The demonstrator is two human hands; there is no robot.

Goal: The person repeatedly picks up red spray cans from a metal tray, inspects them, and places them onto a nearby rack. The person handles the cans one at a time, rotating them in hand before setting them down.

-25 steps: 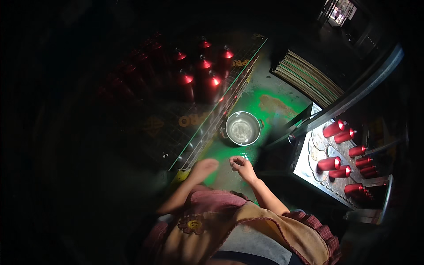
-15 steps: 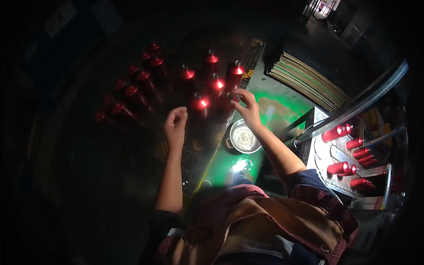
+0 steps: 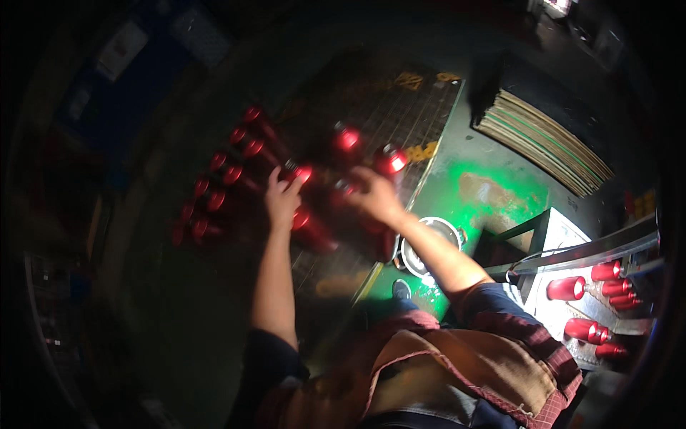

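Several red metallic bottles with narrow necks stand in a dim cluster in front of me. My left hand [image 3: 281,204] has its thumb and fingers around the top of one red bottle [image 3: 304,174]. Another red bottle [image 3: 301,219] is just below that hand. To the right, the fingers and thumb of my right hand [image 3: 376,196] close about the neck of a second bottle [image 3: 344,188]; motion blurs this grip. Behind the right hand stand a red bottle [image 3: 395,161] and one more [image 3: 347,139]. A row of red bottles [image 3: 232,174] lies left of my left hand.
The bottles stand on a dark gridded surface [image 3: 421,121] with yellow markings. A round metal pot [image 3: 412,261] sits on the green floor beneath my right forearm. A stack of boards [image 3: 543,146] is at the far right. Nearer, a lit metal rack [image 3: 561,307] carries more red bottles.
Both hands have moved onto bottle tops, the left reaching in to the right. The view has shifted, so the surroundings sit lower and farther right. Some bottles near my hands stand differently.
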